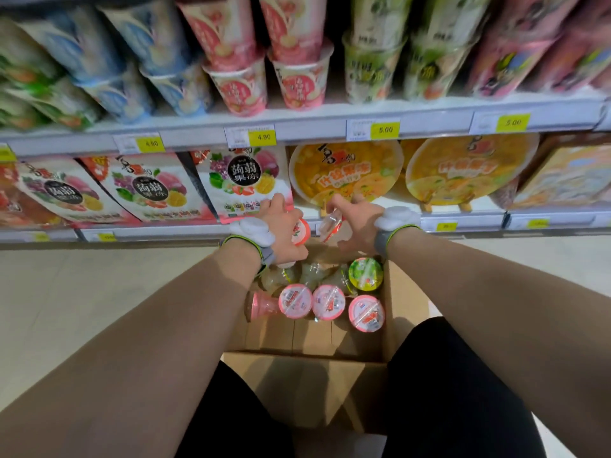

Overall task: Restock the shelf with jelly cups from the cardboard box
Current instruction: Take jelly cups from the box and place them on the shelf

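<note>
Over the cardboard box [398, 309], the grip of the left hand [281, 223] holds a pink-lidded jelly cup [301, 232], the right hand [362, 223] a red-lidded jelly cup [331, 226], near the lower shelf [185, 230]

Stacked jelly cups [301, 77] in blue, pink and green line the upper shelf [314, 127]. Fruit-jelly bags [243, 183] and orange-lidded tubs [344, 170] fill the lower shelf [463, 223]. An open cardboard box [396, 309] stands on the pale floor [82, 309].
</note>
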### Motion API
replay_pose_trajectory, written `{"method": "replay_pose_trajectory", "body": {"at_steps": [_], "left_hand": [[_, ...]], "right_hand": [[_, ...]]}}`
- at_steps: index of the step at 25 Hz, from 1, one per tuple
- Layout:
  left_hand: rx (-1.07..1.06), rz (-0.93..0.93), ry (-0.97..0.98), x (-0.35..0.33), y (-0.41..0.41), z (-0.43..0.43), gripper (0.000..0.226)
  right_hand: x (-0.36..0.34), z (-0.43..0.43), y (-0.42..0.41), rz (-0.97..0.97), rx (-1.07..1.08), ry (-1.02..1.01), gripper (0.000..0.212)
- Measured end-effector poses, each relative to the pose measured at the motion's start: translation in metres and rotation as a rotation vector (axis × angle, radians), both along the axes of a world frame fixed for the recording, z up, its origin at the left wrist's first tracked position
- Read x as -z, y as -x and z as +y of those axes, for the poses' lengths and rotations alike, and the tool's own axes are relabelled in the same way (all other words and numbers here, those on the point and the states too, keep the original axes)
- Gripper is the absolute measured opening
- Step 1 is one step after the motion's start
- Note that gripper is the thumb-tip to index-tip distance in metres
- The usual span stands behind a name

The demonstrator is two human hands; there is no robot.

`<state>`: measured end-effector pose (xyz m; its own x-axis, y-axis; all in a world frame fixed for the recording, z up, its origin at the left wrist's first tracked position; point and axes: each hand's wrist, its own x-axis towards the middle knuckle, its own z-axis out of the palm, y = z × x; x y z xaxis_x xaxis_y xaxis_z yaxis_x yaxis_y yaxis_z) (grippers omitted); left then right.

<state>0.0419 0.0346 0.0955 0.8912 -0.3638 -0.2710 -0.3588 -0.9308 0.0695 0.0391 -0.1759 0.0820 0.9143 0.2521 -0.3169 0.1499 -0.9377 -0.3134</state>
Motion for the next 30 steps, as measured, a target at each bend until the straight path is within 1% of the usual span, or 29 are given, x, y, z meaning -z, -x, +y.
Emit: {"method": "replay_pose_trajectory", "body": {"at_steps": [4, 6, 10, 13, 15, 17, 18, 20, 24, 28, 30], "left_hand": [[0.026, -0.114, 0.073, -0.037, -0.011, -0.012, 0.062], [0.045, -0.17, 0.123, -0.06, -0.02, -0.017, 0.062], [0.049, -0.252, 0.227, -0.103, -0.032, -0.027, 0.063], [0.051, -0.372, 0.284, -0.131, -0.04, -0.034, 0.063], [0.052, -0.432, 0.311, -0.149, -0.048, -0.037, 0.067], [0.039, -0.475, 0.33, -0.165, -0.056, -0.038, 0.075], [0.031, -0.512, 0.335, -0.171, -0.059, -0.038, 0.075], [0.018, -0.566, 0.347, -0.183, -0.064, -0.04, 0.067], [0.023, -0.667, 0.368, -0.206, -0.07, -0.044, 0.063], [0.029, -0.689, 0.397, -0.224, -0.076, -0.047, 0.065], [0.022, -0.706, 0.443, -0.231, -0.078, -0.05, 0.068]], "right_hand": [[-0.04, -0.017, -0.011, -0.127, 0.048, -0.035, 0.063], [-0.061, -0.024, -0.016, -0.167, 0.088, -0.07, 0.063], [-0.1, -0.037, -0.023, -0.262, 0.161, -0.202, 0.067], [-0.125, -0.043, -0.03, -0.36, 0.187, -0.303, 0.07], [-0.143, -0.047, -0.035, -0.403, 0.189, -0.333, 0.074], [-0.159, -0.051, -0.039, -0.445, 0.19, -0.346, 0.074], [-0.167, -0.052, -0.039, -0.47, 0.193, -0.353, 0.073], [-0.18, -0.052, -0.041, -0.513, 0.19, -0.367, 0.07], [-0.199, -0.052, -0.045, -0.585, 0.167, -0.387, 0.068], [-0.219, -0.053, -0.047, -0.662, 0.151, -0.372, 0.072], [-0.228, -0.054, -0.046, -0.698, 0.151, -0.382, 0.071]]}}
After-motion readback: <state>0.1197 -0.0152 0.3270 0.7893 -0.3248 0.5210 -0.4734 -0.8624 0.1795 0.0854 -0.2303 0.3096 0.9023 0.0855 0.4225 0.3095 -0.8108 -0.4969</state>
